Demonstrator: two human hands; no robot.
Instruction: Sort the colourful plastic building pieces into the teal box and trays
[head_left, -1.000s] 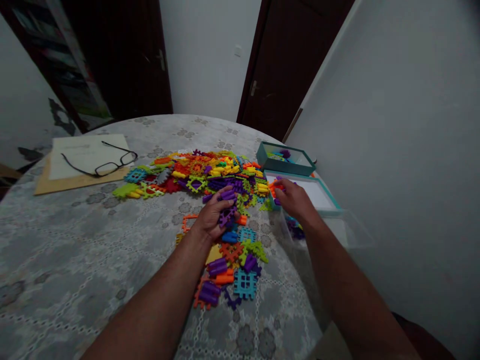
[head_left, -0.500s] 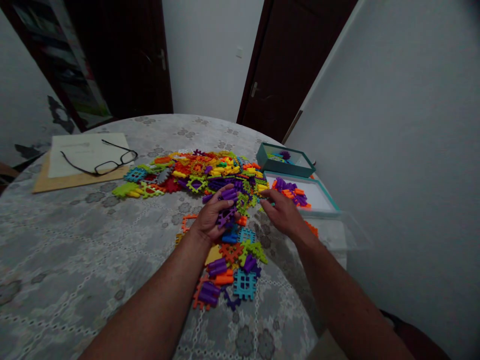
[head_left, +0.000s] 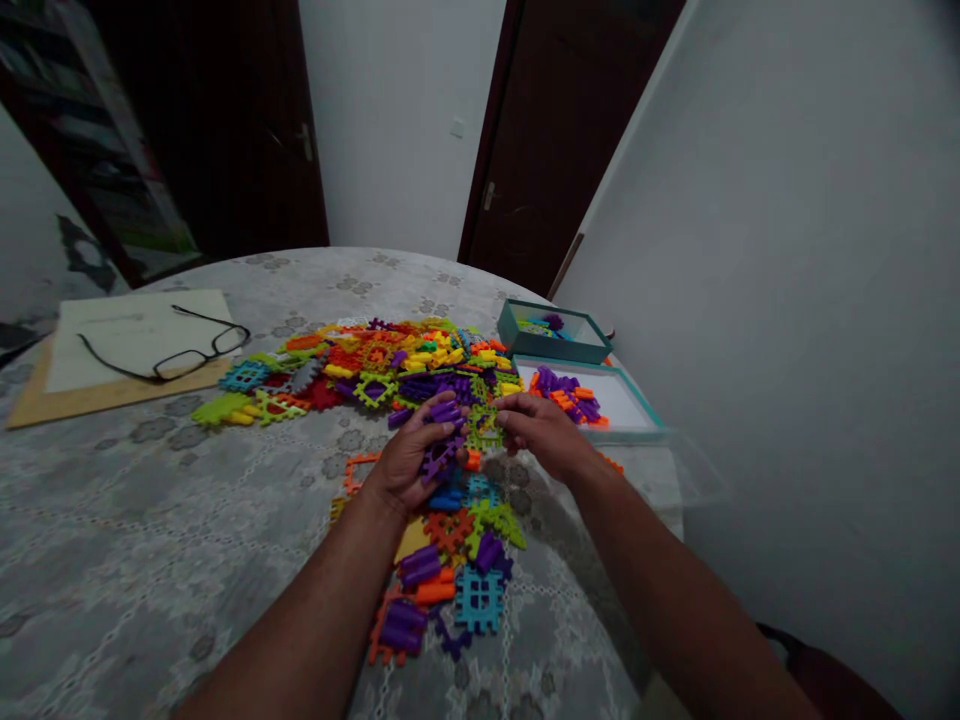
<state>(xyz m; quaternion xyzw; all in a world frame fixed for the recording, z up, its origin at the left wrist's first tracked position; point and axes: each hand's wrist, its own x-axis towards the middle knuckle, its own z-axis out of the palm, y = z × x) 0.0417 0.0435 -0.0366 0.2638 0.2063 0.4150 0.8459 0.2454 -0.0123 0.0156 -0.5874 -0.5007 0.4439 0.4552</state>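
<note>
A heap of coloured plastic building pieces (head_left: 375, 365) covers the middle of a round table with a grey patterned cloth (head_left: 150, 530). My left hand (head_left: 412, 455) lies on the near part of the heap, fingers curled over several purple pieces (head_left: 442, 415). My right hand (head_left: 544, 435) reaches in from the right, its fingertips closed on a green lattice piece (head_left: 484, 428) beside the left hand. More pieces (head_left: 457, 560) lie between my forearms.
A shallow teal tray (head_left: 630, 405) at the right holds purple and orange tube pieces (head_left: 566, 395). Behind it stands a teal box (head_left: 551, 335) with a few pieces. Black glasses (head_left: 161, 350) rest on paper over a board at the far left. Dark doors stand behind.
My right hand left the teal tray, where purple and orange tubes now lie, and moved left to the heap. My left hand stayed on the purple pieces. The view shifted slightly.
</note>
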